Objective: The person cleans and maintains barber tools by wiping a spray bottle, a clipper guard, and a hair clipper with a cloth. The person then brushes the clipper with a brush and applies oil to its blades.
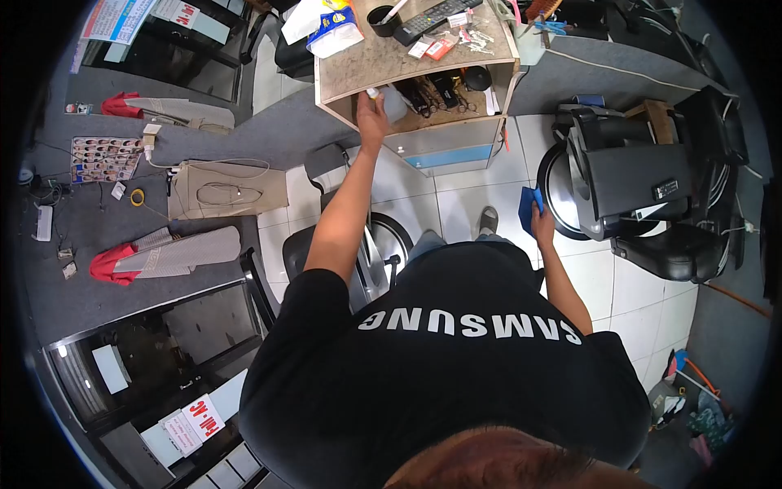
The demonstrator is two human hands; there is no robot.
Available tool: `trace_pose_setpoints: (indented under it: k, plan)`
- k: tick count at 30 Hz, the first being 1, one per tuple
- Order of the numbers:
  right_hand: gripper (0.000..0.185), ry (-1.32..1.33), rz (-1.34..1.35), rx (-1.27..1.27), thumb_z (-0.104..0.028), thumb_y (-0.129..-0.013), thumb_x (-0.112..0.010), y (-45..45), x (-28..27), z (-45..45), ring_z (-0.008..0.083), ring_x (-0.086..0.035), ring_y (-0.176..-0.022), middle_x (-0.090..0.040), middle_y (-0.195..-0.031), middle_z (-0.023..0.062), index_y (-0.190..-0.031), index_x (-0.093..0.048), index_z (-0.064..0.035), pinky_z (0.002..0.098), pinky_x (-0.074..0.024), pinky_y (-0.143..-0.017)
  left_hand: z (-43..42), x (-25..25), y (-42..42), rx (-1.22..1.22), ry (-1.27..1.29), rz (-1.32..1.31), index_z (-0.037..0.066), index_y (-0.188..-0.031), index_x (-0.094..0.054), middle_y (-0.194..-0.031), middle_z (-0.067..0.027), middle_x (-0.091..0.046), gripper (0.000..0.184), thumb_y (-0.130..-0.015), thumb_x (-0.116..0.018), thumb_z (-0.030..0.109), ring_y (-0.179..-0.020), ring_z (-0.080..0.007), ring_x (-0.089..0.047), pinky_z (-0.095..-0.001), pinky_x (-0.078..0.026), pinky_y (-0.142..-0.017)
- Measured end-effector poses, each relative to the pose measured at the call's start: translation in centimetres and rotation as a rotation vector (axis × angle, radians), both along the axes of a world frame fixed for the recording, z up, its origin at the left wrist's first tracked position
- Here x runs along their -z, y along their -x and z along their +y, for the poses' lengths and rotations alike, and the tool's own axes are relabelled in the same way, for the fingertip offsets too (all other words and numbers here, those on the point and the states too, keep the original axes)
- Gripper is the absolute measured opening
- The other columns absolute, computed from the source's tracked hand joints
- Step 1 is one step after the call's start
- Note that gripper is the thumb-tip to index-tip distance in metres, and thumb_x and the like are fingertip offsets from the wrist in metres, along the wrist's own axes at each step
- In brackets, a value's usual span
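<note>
My left hand [372, 122] reaches into the open shelf of a wooden cabinet [342, 69]. Its fingers are closed around a translucent bottle [394, 104] with a pale yellowish top; part of the bottle is hidden by the hand. Beside it in the shelf lie several scissors [440, 99], black items and a round black container [477, 78]. Low at my right side, my right hand [541, 223] grips a folded blue cloth [529, 209], away from the cabinet.
On the cabinet top are a remote control [436, 19], a black cup [383, 19], small packets and a blue-yellow pack [334, 31]. A black barber chair [627, 171] stands at right, another chair [301, 253] at left. Drawers [448, 155] sit below the shelf.
</note>
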State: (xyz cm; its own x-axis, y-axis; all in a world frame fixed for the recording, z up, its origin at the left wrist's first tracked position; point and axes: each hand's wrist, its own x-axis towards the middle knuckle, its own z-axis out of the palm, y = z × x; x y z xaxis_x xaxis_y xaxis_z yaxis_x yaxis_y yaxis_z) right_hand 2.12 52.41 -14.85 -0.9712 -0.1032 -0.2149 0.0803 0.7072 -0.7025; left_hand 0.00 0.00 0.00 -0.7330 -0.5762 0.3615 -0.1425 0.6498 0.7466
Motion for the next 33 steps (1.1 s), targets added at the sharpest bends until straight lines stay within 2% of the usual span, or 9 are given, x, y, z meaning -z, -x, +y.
trace_pose_setpoints:
  k: [2, 5, 9, 12, 15, 19, 23, 27, 33]
  plan:
    - [0.056, -0.011, 0.01, -0.015, -0.052, -0.105, -0.053, -2.2, -0.1, -0.8, 0.0441, -0.07, -0.085, -0.07, -0.086, 0.0272, -0.107, -0.07, 0.001, 0.0521, -0.0506, -0.075, 2.7, -3.0, -4.2, 0.035, 0.019, -0.179, -0.002, -0.126, -0.052, -0.116, -0.0283, -0.066, 0.031, -0.103, -0.063, 0.017, -0.109, -0.0475, -0.063, -0.048, -0.05, -0.093]
    - [0.052, 0.051, 0.024, -0.029, -0.05, -0.104, -0.057, 4.1, -3.0, -3.2, 0.0381, -0.068, -0.078, -0.066, -0.08, 0.0243, -0.107, -0.071, -0.0001, 0.0462, -0.0495, -0.07, 4.5, -2.9, -3.5, 0.185, 0.181, -0.038, -0.002, -0.115, -0.051, -0.112, -0.0272, -0.067, 0.026, -0.103, -0.064, 0.017, -0.093, -0.0497, -0.059, -0.0471, -0.05, -0.083]
    - [0.05, 0.369, -0.24, 0.175, -0.049, -0.104, -0.061, 3.0, -8.6, -8.9, 0.0192, -0.061, -0.068, -0.066, -0.073, 0.0048, -0.104, -0.072, -0.0004, 0.0392, -0.0525, -0.071, 8.3, -6.1, -9.6, 0.195, -0.097, -0.101, 0.0, -0.113, -0.05, -0.102, -0.0199, -0.072, 0.025, -0.104, -0.063, 0.02, -0.079, -0.034, -0.062, -0.0427, -0.049, -0.074]
    - [0.046, 0.775, -0.571, 0.362, -0.046, -0.104, -0.063, 3.7, -13.0, -13.6, 0.0152, -0.063, -0.078, -0.069, -0.088, 0.002, -0.11, -0.071, -0.002, 0.0353, -0.0532, -0.075, 10.0, -7.0, -11.3, 0.193, -0.349, -0.005, 0.001, -0.116, -0.054, -0.088, -0.0078, -0.075, 0.025, -0.106, -0.062, 0.023, -0.081, -0.0111, -0.065, -0.0316, -0.05, -0.072]
    - [0.043, 0.911, -0.565, 0.249, -0.044, -0.104, -0.064, 4.4, -19.4, -18.3, 0.0153, -0.065, -0.086, -0.069, -0.099, 0.0041, -0.117, -0.069, -0.0029, 0.0329, -0.0532, -0.08, 10.3, -8.9, -10.7, 0.354, -0.471, 0.031, 0.0, -0.109, -0.057, -0.087, -0.0051, -0.074, 0.025, -0.105, -0.064, 0.024, -0.079, -0.0102, -0.065, -0.0303, -0.05, -0.073]
    - [0.036, 0.811, -0.071, -0.059, -0.033, -0.1, -0.069, 4.2, -23.8, -22.2, 0.0195, -0.067, -0.093, -0.069, -0.104, 0.0054, -0.122, -0.069, -0.0035, 0.0349, -0.0534, -0.082, 9.9, -13.1, -10.7, 0.389, -0.364, -0.354, 0.002, -0.112, -0.063, -0.091, -0.0134, -0.074, 0.033, -0.104, -0.064, 0.034, -0.094, -0.0208, -0.07, -0.0341, -0.051, -0.081]
    - [0.047, 0.29, 0.661, -0.625, -0.01, -0.082, -0.076, 2.4, -28.2, -24.3, 0.0262, -0.063, -0.099, -0.061, -0.104, 0.0083, -0.128, -0.069, -0.0146, 0.0395, -0.0544, -0.08, 10.3, -13.5, -10.9, 0.299, 0.084, -0.485, 0.004, -0.113, -0.066, -0.09, -0.0197, -0.072, 0.036, -0.098, -0.069, 0.037, -0.086, -0.0396, -0.07, -0.0485, -0.052, -0.079]
    - [0.06, 0.157, 0.458, -0.772, -0.003, -0.076, -0.072, 0.1, -27.1, -25.7, 0.0279, -0.061, -0.099, -0.055, -0.099, 0.0089, -0.133, -0.068, -0.0215, 0.0413, -0.0545, -0.078, 9.2, -9.3, -12.1, 0.264, 0.119, -0.565, 0.005, -0.101, -0.075, -0.096, -0.0251, -0.072, 0.035, -0.089, -0.075, 0.038, -0.093, -0.045, -0.068, -0.0527, -0.053, -0.083]
    - [0.038, 0.136, 0.097, -0.725, -0.008, -0.085, -0.066, 1.6, -24.9, -22.7, 0.0324, -0.068, -0.093, -0.062, -0.099, 0.0128, -0.123, -0.073, -0.0142, 0.0399, -0.055, -0.081, 12.1, -10.0, -13.0, 0.273, 0.086, -0.644, 0.001, -0.108, -0.073, -0.089, -0.0264, -0.071, 0.041, -0.088, -0.074, 0.037, -0.087, -0.0413, -0.066, -0.0509, -0.047, -0.08]
